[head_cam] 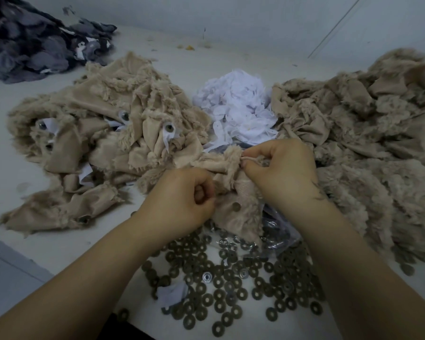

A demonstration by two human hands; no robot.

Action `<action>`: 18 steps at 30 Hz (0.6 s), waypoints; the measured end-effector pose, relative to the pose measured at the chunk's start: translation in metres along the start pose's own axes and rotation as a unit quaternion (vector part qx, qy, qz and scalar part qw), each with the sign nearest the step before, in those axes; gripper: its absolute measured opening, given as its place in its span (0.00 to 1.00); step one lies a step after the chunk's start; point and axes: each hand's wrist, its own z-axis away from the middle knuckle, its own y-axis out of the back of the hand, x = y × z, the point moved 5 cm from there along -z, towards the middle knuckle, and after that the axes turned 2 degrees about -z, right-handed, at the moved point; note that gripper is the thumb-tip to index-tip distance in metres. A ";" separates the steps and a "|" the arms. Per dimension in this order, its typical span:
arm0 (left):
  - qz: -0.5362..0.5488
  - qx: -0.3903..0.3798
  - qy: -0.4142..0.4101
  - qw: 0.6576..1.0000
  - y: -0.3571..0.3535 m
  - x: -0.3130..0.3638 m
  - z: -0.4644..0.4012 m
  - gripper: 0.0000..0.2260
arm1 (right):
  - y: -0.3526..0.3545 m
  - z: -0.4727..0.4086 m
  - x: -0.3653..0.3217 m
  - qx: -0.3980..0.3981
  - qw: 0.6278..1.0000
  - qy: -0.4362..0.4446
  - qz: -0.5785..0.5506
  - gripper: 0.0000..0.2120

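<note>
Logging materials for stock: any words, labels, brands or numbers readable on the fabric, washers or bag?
None readable. The plush piece held by the left hand and right hand, the white scraps, the washers and the clear bag show no print.

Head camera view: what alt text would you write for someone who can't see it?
A left hand and a right hand pinch a beige plush piece above a white table. Dark ring washers lie scattered near the wrists; beige plush heaps flank the hands, white scraps lie behind, a dark grey fabric pile far left.
</note>
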 end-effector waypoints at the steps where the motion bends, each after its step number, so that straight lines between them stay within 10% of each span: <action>1: -0.007 0.002 -0.002 1.000 -0.001 0.000 0.000 0.07 | 0.000 0.001 -0.001 -0.001 1.000 0.004 0.000 0.05; 18: -0.173 -0.105 -0.066 0.977 -0.031 0.029 0.003 0.06 | 0.010 -0.006 0.004 0.027 1.000 0.009 0.000 0.06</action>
